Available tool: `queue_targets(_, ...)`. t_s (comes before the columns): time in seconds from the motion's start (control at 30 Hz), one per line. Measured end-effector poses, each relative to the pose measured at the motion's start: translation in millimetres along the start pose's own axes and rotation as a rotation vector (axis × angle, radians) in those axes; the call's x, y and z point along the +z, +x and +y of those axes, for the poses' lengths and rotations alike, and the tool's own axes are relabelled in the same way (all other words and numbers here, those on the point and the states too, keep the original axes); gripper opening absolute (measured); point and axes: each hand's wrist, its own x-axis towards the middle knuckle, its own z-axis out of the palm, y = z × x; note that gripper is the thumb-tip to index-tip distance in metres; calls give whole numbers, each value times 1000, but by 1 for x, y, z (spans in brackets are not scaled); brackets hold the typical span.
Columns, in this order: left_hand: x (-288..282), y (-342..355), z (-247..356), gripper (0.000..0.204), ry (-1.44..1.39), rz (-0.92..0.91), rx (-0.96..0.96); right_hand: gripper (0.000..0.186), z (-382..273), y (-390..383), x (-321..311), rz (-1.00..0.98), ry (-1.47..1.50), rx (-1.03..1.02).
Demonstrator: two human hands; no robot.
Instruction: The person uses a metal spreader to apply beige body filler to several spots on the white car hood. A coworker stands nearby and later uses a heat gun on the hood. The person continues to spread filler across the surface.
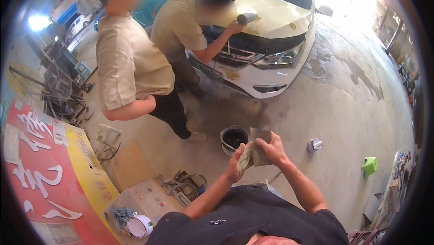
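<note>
In front of my body, my left hand is closed on a pale, flat block. Right beside it, my right hand pinches a dark grey sheet that looks like sandpaper. Sheet and block are side by side, and I cannot tell whether they touch. Just beyond my hands stands a bucket with dark liquid in it.
A white car with tan patches is ahead. One person leans over it with a dryer-like tool; another person stands left. A small can and green stool are right, a cluttered bench lower left.
</note>
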Motion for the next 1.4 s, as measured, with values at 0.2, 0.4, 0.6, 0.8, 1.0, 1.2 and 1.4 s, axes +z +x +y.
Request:
queue_targets(0.2, 25, -7, 1, 71, -17, -55, 57, 31, 26, -1, -6, -133, -64, -72)
queue_targets(0.4, 31, 2, -8, 76, 18, -70, 59, 18, 22, -28, 0, -103, -198, -443)
queue_targets(0.6, 48, 18, -21, 82, -50, -172, 9, 25, 20, -43, -13, -116, -193, -350)
queue_targets(0.8, 74, 21, -27, 88, 102, -45, 56, 25, 19, -17, -57, -35, -343, -399)
queue_targets(1.0, 80, 31, -29, 79, 91, -16, 87, 17, -19, -10, -77, -15, -11, -111)
queue_targets(1.2, 47, 40, -43, 78, 36, -76, 55, 19, -29, -13, -73, -107, -6, -76)
queue_targets(1.4, 60, 43, -27, 82, 8, -154, 29, 30, 9, -23, -50, -190, -212, -310)
